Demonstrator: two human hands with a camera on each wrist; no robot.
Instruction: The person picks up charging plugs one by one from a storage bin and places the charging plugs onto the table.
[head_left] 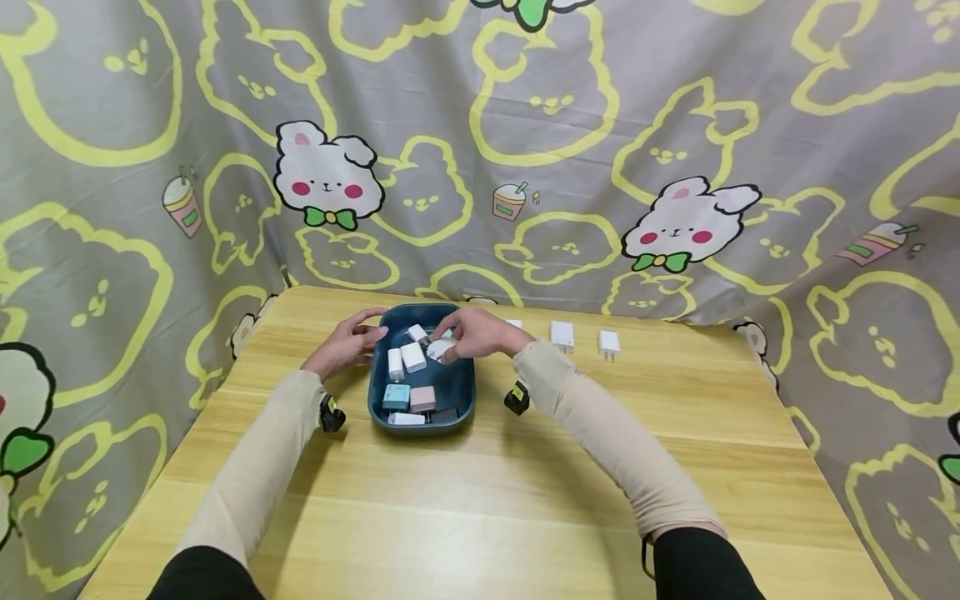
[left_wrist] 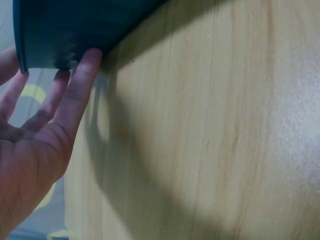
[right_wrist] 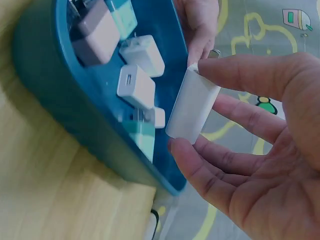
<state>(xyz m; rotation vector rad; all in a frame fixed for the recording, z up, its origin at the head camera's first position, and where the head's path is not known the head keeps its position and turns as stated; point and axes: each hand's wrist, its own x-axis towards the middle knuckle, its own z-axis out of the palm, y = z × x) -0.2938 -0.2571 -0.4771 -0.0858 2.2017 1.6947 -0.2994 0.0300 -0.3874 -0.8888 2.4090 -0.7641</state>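
White charger (right_wrist: 192, 105) held over bin (head_left: 456, 385), pinched end to end by right hand (head_left: 480, 332). Left hand (head_left: 347, 343): fingers fairly straight, loosely spread, touching bin's outer wall. Judgement: maintain light bracing so bin cannot slide on bench (head_left: 450, 517); keep charger clear of rim and neighbouring chargers (head_left: 413, 357).

Head view: right hand (head_left: 480, 330) covers part of the white charger (head_left: 440, 351) it pinches. White item (head_left: 513, 322) behind that wrist, mostly masked. Dark piece (head_left: 445, 416) in blue tub (head_left: 452, 383) too dim to identify. Left-wrist view: tub cut by top edge. Right-wrist view: left hand (right_wrist: 201, 25) cropped at top.
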